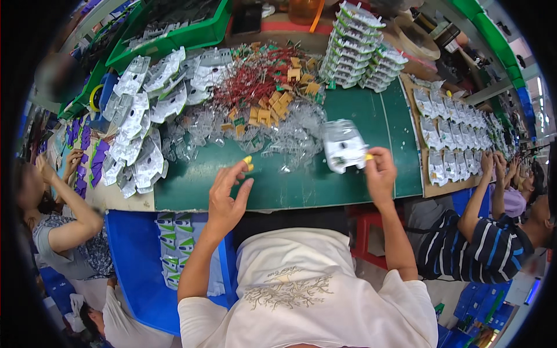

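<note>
My right hand (381, 174) pinches the right edge of a white-grey plastic housing (343, 145), holding it slightly blurred at the right side of the green work surface. A yellow covering sits on a fingertip of each hand. Nothing is held in my left hand (227, 197); its thumb and index finger are spread apart near the table's front edge. Beyond both hands lies a heap of small clear plastic parts (296, 130). Red wires (249, 81) and tan square blocks (272, 110) are piled behind and among them.
Overlapping housings (136, 127) lie at the left; stacked housings (351, 49) rise at the back right. A green bin (197, 37) stands behind. Rows of housings cover a brown board (429, 168) at right. A blue bin (136, 267) sits lower left. Co-workers work on both sides.
</note>
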`<state>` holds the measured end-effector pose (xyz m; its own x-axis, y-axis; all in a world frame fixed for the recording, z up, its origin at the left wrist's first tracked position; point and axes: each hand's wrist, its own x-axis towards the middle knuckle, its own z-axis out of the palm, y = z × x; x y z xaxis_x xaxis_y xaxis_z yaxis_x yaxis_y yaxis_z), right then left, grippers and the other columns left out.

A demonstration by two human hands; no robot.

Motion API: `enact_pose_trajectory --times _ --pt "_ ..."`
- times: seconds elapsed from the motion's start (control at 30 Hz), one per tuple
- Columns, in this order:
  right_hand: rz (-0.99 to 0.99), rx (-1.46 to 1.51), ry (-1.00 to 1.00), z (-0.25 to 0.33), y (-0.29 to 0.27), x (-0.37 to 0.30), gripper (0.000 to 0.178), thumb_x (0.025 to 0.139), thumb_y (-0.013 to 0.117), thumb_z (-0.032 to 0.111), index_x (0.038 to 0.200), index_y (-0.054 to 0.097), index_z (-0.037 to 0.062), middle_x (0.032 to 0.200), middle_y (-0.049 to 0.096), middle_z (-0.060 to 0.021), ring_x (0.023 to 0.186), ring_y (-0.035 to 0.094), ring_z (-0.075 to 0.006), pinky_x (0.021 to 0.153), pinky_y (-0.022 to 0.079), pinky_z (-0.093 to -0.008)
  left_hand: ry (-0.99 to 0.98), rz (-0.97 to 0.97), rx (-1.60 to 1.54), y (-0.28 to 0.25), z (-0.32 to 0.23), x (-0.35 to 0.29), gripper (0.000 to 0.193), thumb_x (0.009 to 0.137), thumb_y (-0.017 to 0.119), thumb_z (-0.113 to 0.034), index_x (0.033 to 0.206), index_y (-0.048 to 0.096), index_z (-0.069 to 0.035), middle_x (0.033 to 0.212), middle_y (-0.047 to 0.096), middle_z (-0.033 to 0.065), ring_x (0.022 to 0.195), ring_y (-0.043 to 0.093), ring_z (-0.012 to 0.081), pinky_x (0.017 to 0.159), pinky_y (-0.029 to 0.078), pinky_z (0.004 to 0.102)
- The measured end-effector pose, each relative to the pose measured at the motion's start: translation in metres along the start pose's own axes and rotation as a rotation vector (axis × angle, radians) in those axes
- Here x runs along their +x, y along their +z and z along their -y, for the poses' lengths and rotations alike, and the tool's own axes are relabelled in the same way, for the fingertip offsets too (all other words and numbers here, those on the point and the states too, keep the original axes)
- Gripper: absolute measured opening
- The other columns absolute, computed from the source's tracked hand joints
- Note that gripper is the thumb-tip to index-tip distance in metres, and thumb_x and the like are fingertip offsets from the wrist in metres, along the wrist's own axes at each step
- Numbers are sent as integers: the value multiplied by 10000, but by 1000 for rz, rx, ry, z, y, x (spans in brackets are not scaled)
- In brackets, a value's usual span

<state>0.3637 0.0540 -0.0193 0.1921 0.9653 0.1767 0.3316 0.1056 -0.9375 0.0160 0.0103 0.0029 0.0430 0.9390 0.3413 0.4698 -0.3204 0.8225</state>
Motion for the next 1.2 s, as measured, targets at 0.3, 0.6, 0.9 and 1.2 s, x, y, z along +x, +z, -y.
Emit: enact_pose_trajectory --times 0.3,0.6,0.9,1.2 --pt "-268 -172 -218 47 -80 168 154 901 609 68 1042 617 8 795 639 -3 640 550 -49 539 429 -219 -26 42 45 27 31 -7 300 819 717 -5 1109 644 0 856 663 84 703 605 193 606 485 308" --pt "-220 -199 -87 11 -71 305 247 911 642 194 1103 655 38 746 674 -64 579 620 -121 524 508 -263 38 -41 76 33 28 -6 282 790 743 -5 1064 674 -8 825 674 91 679 618 207 618 504 321" --pt "153 -152 -372 88 22 170 168 928 622 80 1082 682 47 745 610 31 660 518 -13 596 394 -174 22 -67 39 30 25 -10 215 793 745 -24 996 682 3 829 680 111 704 640 251 613 511 337" --pt "395 -279 -670 139 193 115 140 829 716 139 911 733 26 776 672 -84 666 644 -147 604 487 -287 128 -130 98 35 33 -14 200 798 735 -49 979 673 8 832 662 114 699 602 285 639 499 370"
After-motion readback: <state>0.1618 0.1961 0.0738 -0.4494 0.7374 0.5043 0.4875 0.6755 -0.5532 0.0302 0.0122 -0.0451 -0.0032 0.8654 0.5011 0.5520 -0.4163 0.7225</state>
